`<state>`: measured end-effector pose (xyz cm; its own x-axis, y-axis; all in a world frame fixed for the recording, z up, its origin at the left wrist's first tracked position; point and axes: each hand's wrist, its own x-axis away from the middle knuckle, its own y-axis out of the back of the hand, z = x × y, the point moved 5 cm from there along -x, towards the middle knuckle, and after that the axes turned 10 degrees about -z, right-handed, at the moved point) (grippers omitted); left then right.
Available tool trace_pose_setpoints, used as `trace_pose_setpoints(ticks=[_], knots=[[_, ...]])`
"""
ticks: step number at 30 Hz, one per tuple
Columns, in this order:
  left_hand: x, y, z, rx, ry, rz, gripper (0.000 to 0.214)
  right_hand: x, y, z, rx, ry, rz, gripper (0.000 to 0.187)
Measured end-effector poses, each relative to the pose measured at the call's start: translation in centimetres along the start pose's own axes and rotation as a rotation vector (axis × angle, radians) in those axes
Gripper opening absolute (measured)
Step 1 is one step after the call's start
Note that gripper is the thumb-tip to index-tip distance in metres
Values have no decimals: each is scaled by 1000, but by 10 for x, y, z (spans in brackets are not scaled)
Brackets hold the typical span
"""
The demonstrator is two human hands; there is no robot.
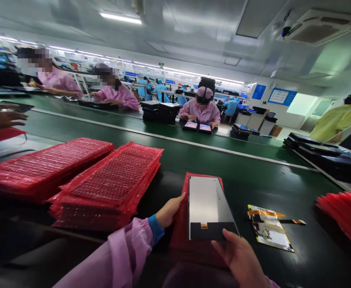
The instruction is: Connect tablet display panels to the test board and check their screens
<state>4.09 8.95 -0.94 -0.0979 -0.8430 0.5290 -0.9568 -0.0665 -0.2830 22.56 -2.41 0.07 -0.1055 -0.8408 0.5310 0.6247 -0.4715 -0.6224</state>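
A flat display panel, silver with a dark lower strip and a small orange connector, tilts in front of me over a red bubble bag. My right hand is closed on its lower right corner, thumb on top. At the left edge of the bag, beside the panel, my left hand is closed on the red bag; most of its fingers are hidden underneath. To the right lies a circuit board with orange and black flex cables, apart from both hands.
Stacks of red bubble bags stand at left, with another pile at far right. A green conveyor belt crosses ahead. Co-workers in pink sit beyond it near black tray stacks. Another person's hand reaches in at far left.
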Motion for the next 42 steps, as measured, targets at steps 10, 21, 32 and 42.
trace_pose_setpoints(ticks=[10,21,32,42], knots=[[7,-3,0,28,-74,66,23,4,-10,-32,135,-308,252,31],[28,-12,5,55,-81,70,22,2,-9,-34,85,-239,148,24],[35,-10,18,58,-106,71,30,5,-12,-42,117,-109,70,47],[21,-3,16,-50,-255,91,70,2,28,39,45,403,-44,38]])
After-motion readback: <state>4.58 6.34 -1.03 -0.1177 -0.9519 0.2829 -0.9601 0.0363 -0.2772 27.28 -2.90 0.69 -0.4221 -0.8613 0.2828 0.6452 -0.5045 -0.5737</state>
